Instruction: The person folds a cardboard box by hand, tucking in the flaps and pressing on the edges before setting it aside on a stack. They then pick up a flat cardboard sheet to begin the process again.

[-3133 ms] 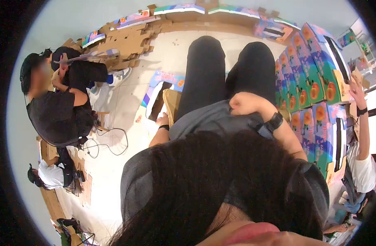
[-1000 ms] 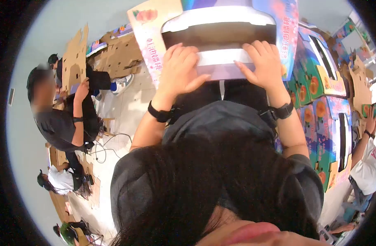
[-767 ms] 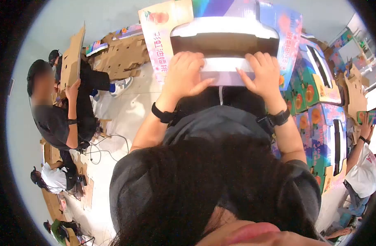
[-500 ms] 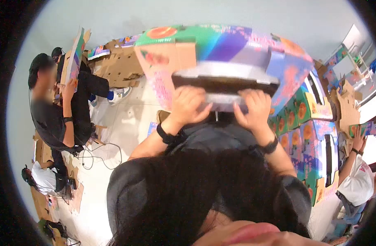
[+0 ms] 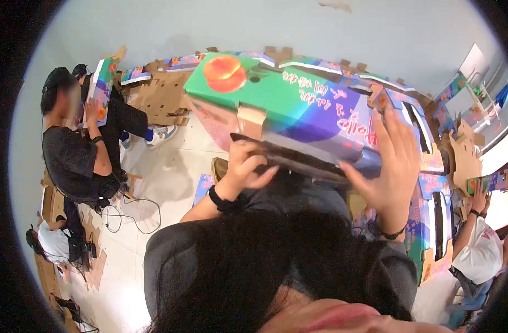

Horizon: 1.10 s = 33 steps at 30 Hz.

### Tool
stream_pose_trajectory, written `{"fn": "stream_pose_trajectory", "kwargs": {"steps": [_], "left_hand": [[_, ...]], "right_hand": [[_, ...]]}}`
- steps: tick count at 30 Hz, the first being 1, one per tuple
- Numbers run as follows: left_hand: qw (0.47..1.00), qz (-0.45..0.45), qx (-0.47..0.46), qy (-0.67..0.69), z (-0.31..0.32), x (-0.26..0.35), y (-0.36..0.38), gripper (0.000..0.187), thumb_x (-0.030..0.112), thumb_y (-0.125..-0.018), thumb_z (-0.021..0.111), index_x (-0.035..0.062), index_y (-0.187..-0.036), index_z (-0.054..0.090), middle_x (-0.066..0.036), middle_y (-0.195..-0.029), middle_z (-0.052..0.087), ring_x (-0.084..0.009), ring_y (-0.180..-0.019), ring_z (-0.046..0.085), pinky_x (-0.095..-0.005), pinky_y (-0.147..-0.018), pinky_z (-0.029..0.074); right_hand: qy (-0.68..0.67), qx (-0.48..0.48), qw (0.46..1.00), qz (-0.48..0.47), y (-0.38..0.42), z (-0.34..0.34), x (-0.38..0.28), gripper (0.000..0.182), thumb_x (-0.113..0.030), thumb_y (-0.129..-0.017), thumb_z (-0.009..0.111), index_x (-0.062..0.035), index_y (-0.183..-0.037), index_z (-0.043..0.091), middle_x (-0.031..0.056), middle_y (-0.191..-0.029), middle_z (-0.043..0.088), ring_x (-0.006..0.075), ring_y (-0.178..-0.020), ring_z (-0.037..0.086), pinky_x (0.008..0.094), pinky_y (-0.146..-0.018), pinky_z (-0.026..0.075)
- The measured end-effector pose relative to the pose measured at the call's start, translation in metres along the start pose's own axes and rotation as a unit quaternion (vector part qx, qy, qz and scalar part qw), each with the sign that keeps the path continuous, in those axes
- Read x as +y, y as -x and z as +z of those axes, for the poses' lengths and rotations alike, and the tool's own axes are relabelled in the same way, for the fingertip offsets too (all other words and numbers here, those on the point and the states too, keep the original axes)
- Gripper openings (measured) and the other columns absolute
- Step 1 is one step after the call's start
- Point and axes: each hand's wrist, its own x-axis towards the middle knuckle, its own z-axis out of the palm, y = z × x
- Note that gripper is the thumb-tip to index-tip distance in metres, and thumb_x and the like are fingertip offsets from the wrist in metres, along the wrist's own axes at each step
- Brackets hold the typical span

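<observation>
Filling the far side, a pale wall [image 5: 265, 25] rises above the tiled floor [image 5: 154, 191], and stacked cartons [image 5: 428, 233] crowd the right with their dark handle openings turned outward. On the left a co-worker in dark clothes [image 5: 71, 158] holds a smaller printed piece [image 5: 102, 89] near flat brown cardboard [image 5: 157, 97]. Nearest me, close in front of the person's torso, a printed carton [image 5: 301, 114] hangs tilted, its green and purple face upward and its slot [image 5: 298, 158] toward the body. To my eye it is light for its bulk, though I cannot see whether anything is inside; the folded edges should stay stiff, while the broad panels could dent under a thumb and their glossy print could slide beneath a flat palm. The best holds look to be the slot's rim and the end corners. The left hand [image 5: 244, 169] is hooked over that rim, fingers curled in; the right hand [image 5: 395, 158] is spread wide at the right end, fingers straight, its grip hard to judge.
</observation>
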Motion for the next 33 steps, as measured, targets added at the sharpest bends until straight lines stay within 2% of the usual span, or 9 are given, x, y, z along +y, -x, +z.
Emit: {"fn": "stream_pose_trajectory", "kwargs": {"steps": [1,2,5,9,15,19,22,27,33], "left_hand": [[1.0,0.006,0.008,-0.018,-0.01,0.005,-0.001,0.028,0.025,-0.066,0.077,0.0129,-0.083,0.059,-0.014,-0.115,0.06,-0.0319,-0.094,0.057,-0.0448,-0.086,0.044],[0.999,0.04,0.022,-0.023,-0.021,0.009,-0.003,0.035,0.03,-0.066,0.073,0.0136,-0.092,0.057,-0.013,-0.113,0.059,-0.0316,-0.093,0.056,-0.0439,-0.083,0.045],[0.923,0.191,0.332,0.032,-0.019,0.032,-0.051,0.041,0.044,-0.078,0.075,0.014,-0.098,0.053,-0.011,-0.1,0.057,-0.0276,-0.084,0.057,-0.0418,-0.078,0.046],[0.99,0.108,-0.043,-0.084,-0.096,0.038,-0.114,0.05,0.045,-0.076,0.081,0.0102,-0.105,0.06,-0.016,-0.115,0.064,-0.0324,-0.108,0.061,-0.0442,-0.088,0.047],[0.976,0.036,-0.175,-0.124,-0.08,0.015,-0.165,0.072,0.046,-0.066,0.085,0.0074,-0.124,0.064,-0.016,-0.134,0.062,-0.0384,-0.132,0.053,-0.0506,-0.11,0.038],[0.958,-0.008,-0.23,-0.171,-0.08,0.024,-0.17,0.097,0.056,-0.059,0.085,0.0053,-0.137,0.059,-0.016,-0.146,0.055,-0.0365,-0.142,0.045,-0.0523,-0.115,0.033],[0.941,-0.009,-0.284,-0.184,-0.085,0.035,-0.17,0.101,0.058,-0.054,0.087,0.004,-0.135,0.059,-0.015,-0.145,0.056,-0.0364,-0.141,0.045,-0.0512,-0.114,0.033],[0.947,-0.011,-0.284,-0.153,-0.086,0.034,-0.163,0.093,0.059,-0.054,0.089,0.0072,-0.125,0.062,-0.009,-0.138,0.061,-0.0333,-0.137,0.05,-0.0532,-0.11,0.034],[0.948,-0.018,-0.26,-0.18,-0.083,0.045,-0.156,0.09,0.057,-0.052,0.091,0.0067,-0.122,0.063,-0.009,-0.131,0.066,-0.0345,-0.138,0.05,-0.0528,-0.11,0.035]], "right_hand": [[-0.01,-0.005,1.0,-0.004,0.0,0.0,-0.003,0.092,-0.041,-0.064,0.088,-0.0037,-0.141,0.055,0.0218,-0.15,0.049,0.039,-0.137,0.047,0.0523,-0.112,0.035],[-0.022,-0.012,1.0,-0.006,0.0,0.001,-0.006,0.091,-0.041,-0.064,0.088,-0.0034,-0.141,0.055,0.0219,-0.149,0.049,0.0384,-0.137,0.047,0.0522,-0.111,0.035],[-0.006,-0.031,0.999,-0.002,-0.003,0.0,-0.01,0.09,-0.039,-0.065,0.087,-0.0018,-0.141,0.054,0.0246,-0.148,0.049,0.0387,-0.137,0.047,0.0525,-0.112,0.034],[-0.022,-0.05,0.999,0.002,-0.001,-0.003,-0.006,0.09,-0.038,-0.066,0.087,-0.0014,-0.14,0.053,0.0253,-0.148,0.049,0.0403,-0.138,0.046,0.0527,-0.112,0.035],[-0.122,-0.093,0.988,-0.026,0.006,-0.02,0.013,0.087,-0.031,-0.062,0.089,-0.0021,-0.136,0.055,0.0234,-0.148,0.049,0.0409,-0.138,0.046,0.0529,-0.112,0.036],[-0.128,-0.094,0.987,-0.011,0.007,-0.014,0.012,0.091,-0.026,-0.059,0.091,-0.0052,-0.139,0.053,0.0204,-0.152,0.045,0.0393,-0.14,0.042,0.0534,-0.115,0.032],[-0.101,-0.103,0.99,-0.008,0.008,-0.018,0.003,0.097,-0.026,-0.06,0.091,-0.0066,-0.144,0.049,0.0199,-0.155,0.04,0.0379,-0.144,0.037,0.0554,-0.117,0.027],[-0.055,-0.127,0.99,0.03,0.014,-0.018,-0.006,0.104,-0.031,-0.061,0.091,-0.0098,-0.151,0.043,0.0202,-0.16,0.033,0.0359,-0.149,0.031,0.0584,-0.119,0.022],[-0.055,-0.124,0.99,0.025,0.015,-0.022,-0.006,0.105,-0.026,-0.054,0.092,-0.0101,-0.148,0.048,0.0175,-0.155,0.042,0.0364,-0.144,0.04,0.0583,-0.115,0.028]]}}
